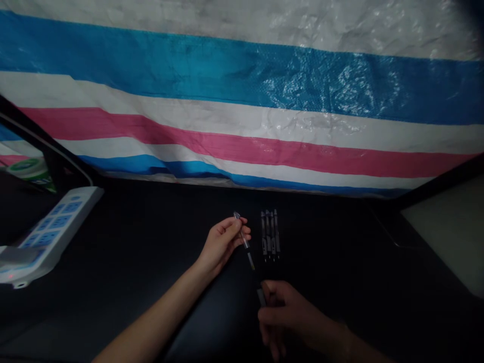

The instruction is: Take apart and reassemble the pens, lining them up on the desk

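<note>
- L fingertips (pixel 242 227) curled shut round upper part of slim pen (pixel 247 249), see-through barrel, metal-looking end poking out past fingers
- R fingers (pixel 267 288) closed on pen's dark lower end; exact pinch partly hidden by hand
- Pen spans both hands, tilted across black work surface (pixel 181 322), held above it
- L hand (pixel 221 243) sits upper centre, R hand (pixel 285 316) lower, nearer camera; bare forearms enter from bottom corners
- Row of 4 dark pens (pixel 269 234) lies side by side, just R of L hand, not touched by either hand; tips point toward person, nothing btwn them and pen but a narrow strip of surface
- White power strip (pixel 56 227) w/ blue panels lies well to L, angled; grey object (pixel 15 255) rests on its near end
- Dark frame (pixel 49 151) stands far L, partly blocking view of round green-and-white container (pixel 30 171); contents can't be seen
- Pale panel (pixel 446 227) at R edge
- Blue, white & pink striped tarp (pixel 242 101) hangs along far side of surface, creased
</note>
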### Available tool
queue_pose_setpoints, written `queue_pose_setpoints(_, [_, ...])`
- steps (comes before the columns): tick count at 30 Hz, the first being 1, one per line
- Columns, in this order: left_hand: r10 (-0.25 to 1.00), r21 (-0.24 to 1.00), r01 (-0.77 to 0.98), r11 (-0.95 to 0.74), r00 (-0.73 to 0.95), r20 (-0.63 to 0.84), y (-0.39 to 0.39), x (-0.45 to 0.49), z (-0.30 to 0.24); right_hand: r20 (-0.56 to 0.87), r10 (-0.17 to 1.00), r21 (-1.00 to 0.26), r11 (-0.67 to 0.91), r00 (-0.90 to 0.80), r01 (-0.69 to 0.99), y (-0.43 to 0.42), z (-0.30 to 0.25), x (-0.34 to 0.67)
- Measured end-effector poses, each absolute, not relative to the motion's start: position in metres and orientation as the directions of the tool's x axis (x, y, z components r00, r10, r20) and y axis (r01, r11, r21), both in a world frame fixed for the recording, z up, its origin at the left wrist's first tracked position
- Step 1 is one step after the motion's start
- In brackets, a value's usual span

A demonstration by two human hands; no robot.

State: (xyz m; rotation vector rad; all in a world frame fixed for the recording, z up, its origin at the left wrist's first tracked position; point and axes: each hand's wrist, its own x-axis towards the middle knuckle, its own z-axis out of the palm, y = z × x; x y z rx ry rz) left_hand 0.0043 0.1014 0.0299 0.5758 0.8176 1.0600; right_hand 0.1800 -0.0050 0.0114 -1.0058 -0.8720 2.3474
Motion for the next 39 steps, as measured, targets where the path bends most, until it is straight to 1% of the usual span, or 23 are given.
queue_pose_setpoints(6, [0.907,0.763,-0.499,0.412,0.3,-0.294,0.092,0.011,0.028,-0.457,0.619,-0.689,-0.7,-0.639,-0.185,-0.004,0.005,0.181])
queue_pose_setpoints(9, [0.898,0.793,-0.441,0.419,0.332,-0.29,0.084,0.018,0.028,-0.476,0.643,-0.676,-0.704,-0.6,-0.218,-0.002,0.004,0.179])
queue_pose_setpoints(12, [0.903,0.833,-0.389,0.392,0.336,-0.268,0.076,0.022,0.027,-0.498,0.657,-0.667,-0.707,-0.565,-0.234,-0.002,0.004,0.179])
queue_pose_setpoints(17, [0.91,0.879,-0.324,0.351,0.34,-0.238,0.072,0.024,0.026,-0.467,0.701,-0.687,-0.672,-0.539,-0.278,-0.003,0.001,0.179])
queue_pose_setpoints(23, [0.888,0.834,-0.376,0.403,0.382,-0.256,0.072,0.023,0.025,-0.453,0.694,-0.645,-0.689,-0.56,-0.331,-0.002,0.0,0.176])
queue_pose_setpoints(26, [0.882,0.811,-0.406,0.421,0.391,-0.262,0.073,0.022,0.024,-0.453,0.678,-0.574,-0.719,-0.579,-0.392,-0.002,-0.002,0.176])
queue_pose_setpoints(30, [0.888,0.815,-0.417,0.402,0.395,-0.236,0.072,0.023,0.023,-0.44,0.676,-0.48,-0.733,-0.591,-0.482,-0.005,-0.004,0.178])
queue_pose_setpoints(35, [0.895,0.832,-0.408,0.376,0.392,-0.212,0.069,0.024,0.02,-0.452,0.708,-0.508,-0.705,-0.542,-0.496,-0.007,0.003,0.174])
queue_pose_setpoints(39, [0.893,0.834,-0.402,0.379,0.396,-0.215,0.07,0.023,0.019,-0.487,0.693,-0.506,-0.72,-0.532,-0.474,-0.006,0.005,0.173])
